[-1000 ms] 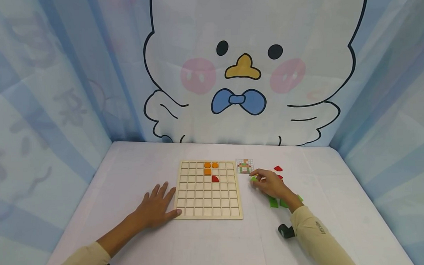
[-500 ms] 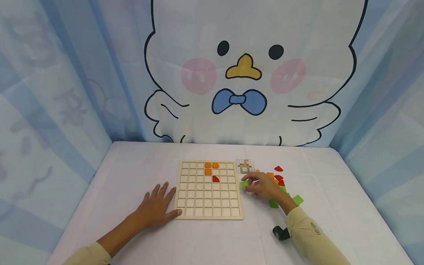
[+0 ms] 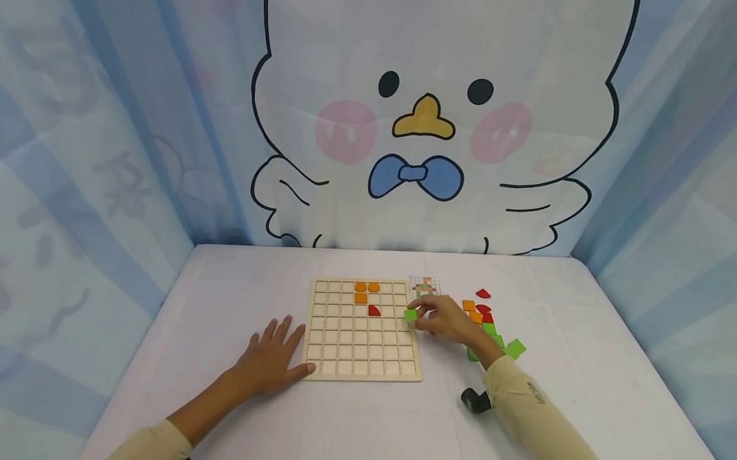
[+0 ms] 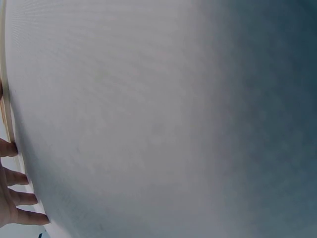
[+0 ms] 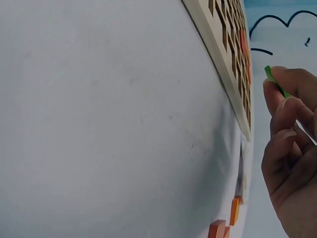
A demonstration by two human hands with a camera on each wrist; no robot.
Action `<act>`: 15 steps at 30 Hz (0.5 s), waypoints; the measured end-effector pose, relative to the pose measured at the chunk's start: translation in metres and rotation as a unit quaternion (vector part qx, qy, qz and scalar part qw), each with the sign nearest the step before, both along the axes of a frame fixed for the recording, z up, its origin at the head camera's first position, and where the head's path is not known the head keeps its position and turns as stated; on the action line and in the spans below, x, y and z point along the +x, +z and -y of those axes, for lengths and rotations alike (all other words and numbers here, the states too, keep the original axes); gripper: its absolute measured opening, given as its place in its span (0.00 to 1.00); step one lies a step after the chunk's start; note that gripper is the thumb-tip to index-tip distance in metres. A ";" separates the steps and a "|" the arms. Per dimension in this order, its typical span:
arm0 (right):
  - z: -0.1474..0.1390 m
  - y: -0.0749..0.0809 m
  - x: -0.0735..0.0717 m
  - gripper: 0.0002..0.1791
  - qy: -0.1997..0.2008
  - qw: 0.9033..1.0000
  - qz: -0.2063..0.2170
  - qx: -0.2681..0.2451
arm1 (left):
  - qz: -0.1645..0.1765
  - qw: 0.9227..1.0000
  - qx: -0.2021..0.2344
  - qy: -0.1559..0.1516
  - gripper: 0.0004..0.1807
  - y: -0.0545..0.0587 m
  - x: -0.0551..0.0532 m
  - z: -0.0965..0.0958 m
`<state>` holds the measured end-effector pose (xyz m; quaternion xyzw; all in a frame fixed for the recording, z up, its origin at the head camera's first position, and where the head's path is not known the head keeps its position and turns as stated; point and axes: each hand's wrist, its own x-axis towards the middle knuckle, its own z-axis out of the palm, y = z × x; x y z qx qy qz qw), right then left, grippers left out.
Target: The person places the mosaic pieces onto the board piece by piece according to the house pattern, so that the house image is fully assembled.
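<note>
Pinched a green tile (image 3: 411,315) in the fingertips of the right hand (image 3: 443,318), above the right edge of the grid board (image 3: 361,337). Rested the left hand (image 3: 268,362), with spread fingers, at its left edge, near the front corner.

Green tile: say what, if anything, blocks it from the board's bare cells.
Nothing visible: the right hand pinches the green tile at the right edge of the board; the left hand is at the opposite edge.
</note>
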<state>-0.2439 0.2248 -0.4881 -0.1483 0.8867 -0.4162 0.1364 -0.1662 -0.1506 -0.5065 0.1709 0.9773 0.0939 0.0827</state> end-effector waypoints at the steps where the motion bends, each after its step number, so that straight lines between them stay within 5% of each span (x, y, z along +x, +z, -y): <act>1: 0.002 0.001 -0.001 0.17 0.001 1.000 -0.004 -0.001 | -0.001 1.000 0.000 0.000 0.46 0.000 0.000 0.000; 15: 0.032 0.009 -0.011 0.18 0.021 0.999 -0.021 -0.032 | 0.031 0.999 0.020 0.015 0.47 0.003 -0.001 -0.002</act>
